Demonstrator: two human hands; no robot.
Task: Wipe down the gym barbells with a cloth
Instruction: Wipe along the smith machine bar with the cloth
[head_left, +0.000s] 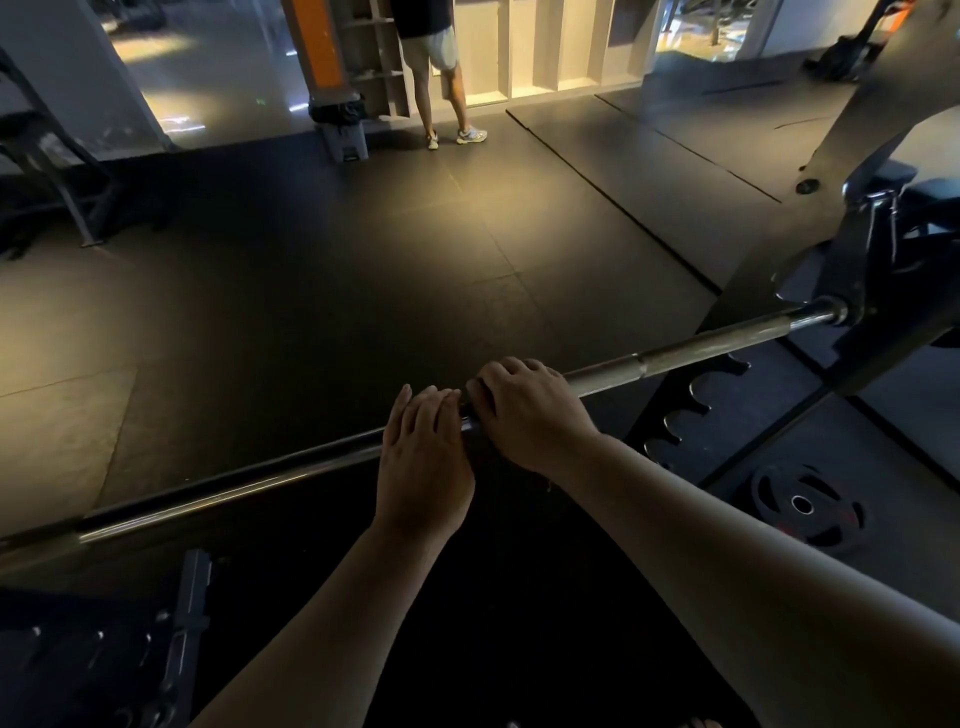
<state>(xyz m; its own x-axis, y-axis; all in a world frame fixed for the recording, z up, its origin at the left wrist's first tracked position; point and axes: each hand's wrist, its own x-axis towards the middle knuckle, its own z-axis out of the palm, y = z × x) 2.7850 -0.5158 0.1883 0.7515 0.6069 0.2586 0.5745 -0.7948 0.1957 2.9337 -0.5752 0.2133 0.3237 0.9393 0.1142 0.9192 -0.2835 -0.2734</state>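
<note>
Steel barbell (701, 345) bears right hand (524, 410), grip curled round it, and flat left hand (423, 457); weight plate (810, 506) on floor (363, 270).

No word, number or brand could be read anywhere in the dim gym, and the faint reddish marks on the weight plate (807, 506) on the floor were too small to make out.

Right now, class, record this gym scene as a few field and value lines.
barbell: racked, slanting lower left to upper right
right hand: fingers curled over the barbell
left hand: laid over the barbell, beside the right hand
cloth: not clearly visible
weight plate: lying flat, lower right
bystander: standing, far side
</note>
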